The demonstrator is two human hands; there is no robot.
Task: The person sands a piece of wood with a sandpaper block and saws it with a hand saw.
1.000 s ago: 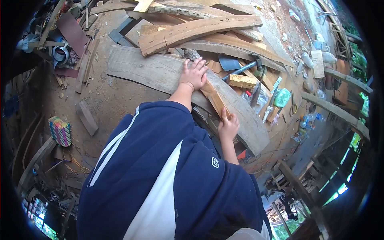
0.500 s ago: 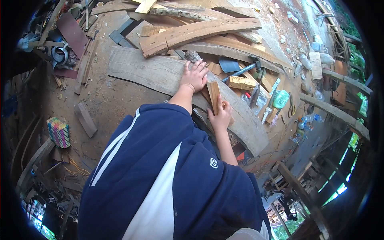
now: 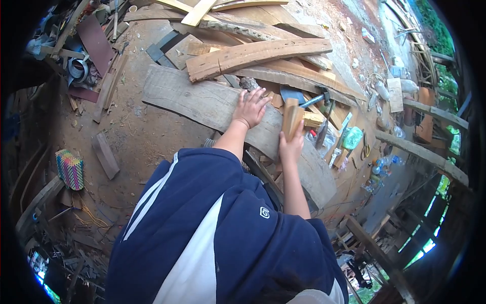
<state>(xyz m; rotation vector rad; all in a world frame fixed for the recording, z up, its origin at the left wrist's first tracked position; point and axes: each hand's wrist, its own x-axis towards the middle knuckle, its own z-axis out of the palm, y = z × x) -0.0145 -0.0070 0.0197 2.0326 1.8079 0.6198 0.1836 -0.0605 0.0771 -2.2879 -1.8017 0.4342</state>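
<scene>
A broad, weathered wooden plank [image 3: 187, 95] stretches in front of my body. My left hand [image 3: 250, 108] rests on its far side with the fingers spread, holding nothing. A short wooden block [image 3: 291, 117] stands out above the plank, with my right hand [image 3: 292, 147] closed around its near end. Just past my left fingers is a dark, rough lump [image 3: 248, 83]. Beyond the block lies a hammer [image 3: 315, 99] with a blue handle, near a yellowish piece of wood [image 3: 313, 119].
Curved boards [image 3: 258, 54] are piled beyond the plank. To the right are a green plastic bag [image 3: 353, 138], scissors [image 3: 365, 148] and plastic bottles [image 3: 382, 91]. A woven basket [image 3: 70, 169] and a loose board [image 3: 106, 155] lie on the ground at left.
My right hand has moved outward to the right with the wooden block, which now stands out past the plank. My left hand stays on the plank, fingers a little more spread.
</scene>
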